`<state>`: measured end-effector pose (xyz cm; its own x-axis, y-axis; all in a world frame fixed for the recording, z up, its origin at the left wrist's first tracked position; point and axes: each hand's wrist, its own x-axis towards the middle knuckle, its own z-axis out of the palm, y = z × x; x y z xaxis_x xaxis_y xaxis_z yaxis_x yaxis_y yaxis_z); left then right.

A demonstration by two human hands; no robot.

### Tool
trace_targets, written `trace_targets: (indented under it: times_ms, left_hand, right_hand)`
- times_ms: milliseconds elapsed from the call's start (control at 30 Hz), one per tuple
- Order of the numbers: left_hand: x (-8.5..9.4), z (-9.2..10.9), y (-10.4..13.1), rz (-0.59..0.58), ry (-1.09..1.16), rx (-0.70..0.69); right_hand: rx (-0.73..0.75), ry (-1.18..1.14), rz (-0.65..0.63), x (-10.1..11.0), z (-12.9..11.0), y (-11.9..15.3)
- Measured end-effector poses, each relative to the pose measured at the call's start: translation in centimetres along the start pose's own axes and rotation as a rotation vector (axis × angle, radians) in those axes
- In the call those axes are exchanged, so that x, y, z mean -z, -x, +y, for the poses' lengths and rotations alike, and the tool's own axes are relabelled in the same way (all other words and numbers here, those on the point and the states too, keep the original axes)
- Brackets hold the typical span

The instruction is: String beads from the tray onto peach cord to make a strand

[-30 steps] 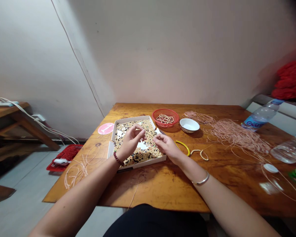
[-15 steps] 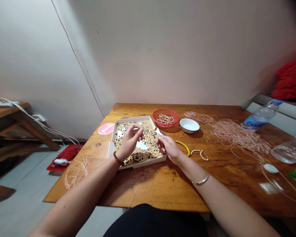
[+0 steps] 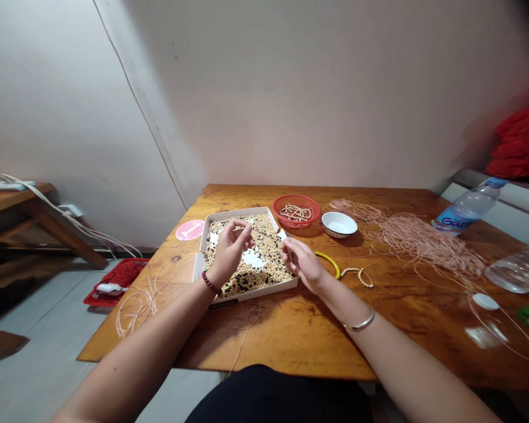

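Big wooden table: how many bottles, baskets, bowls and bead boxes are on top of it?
Bottles: 2 (a labelled bottle and a cut-off bottle at the picture's edge)
Red basket: 1
White bowl: 1
Bead box: 1
Total: 5

left arm [image 3: 158,338]: extended toward 2 o'clock | left wrist [image 3: 212,281]: slightly bent | left hand [image 3: 230,249]: raised, fingers curled toward 2 o'clock, thumb held near index | right arm [image 3: 397,346]: extended toward 10 o'clock | right hand [image 3: 305,264]: held apart at left hand's 3 o'clock, fingers curled inward, fingertip contact partly hidden
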<state>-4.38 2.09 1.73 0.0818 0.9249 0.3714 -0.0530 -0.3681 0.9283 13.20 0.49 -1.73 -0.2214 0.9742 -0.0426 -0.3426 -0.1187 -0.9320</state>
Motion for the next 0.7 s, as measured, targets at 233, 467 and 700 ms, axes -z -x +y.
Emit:
trace_targets:
  times_ms: [233, 467, 700]
  left_hand:
    - [0.5, -0.7, -0.4, 0.077, 0.009, 0.030]
    - [1.5, -1.5, -1.2, 0.309, -0.001, 0.191]
    - [1.9, -1.5, -1.6, 0.417, 0.094, 0.361]
  right_hand:
    - [0.022, -0.068, 0.027, -0.1, -0.2, 0.1]
    - [0.072, 0.004, 0.097, 0.1, 0.1, -0.2]
    - [0.188, 0.185, 0.215, 1.1, 1.0, -1.3]
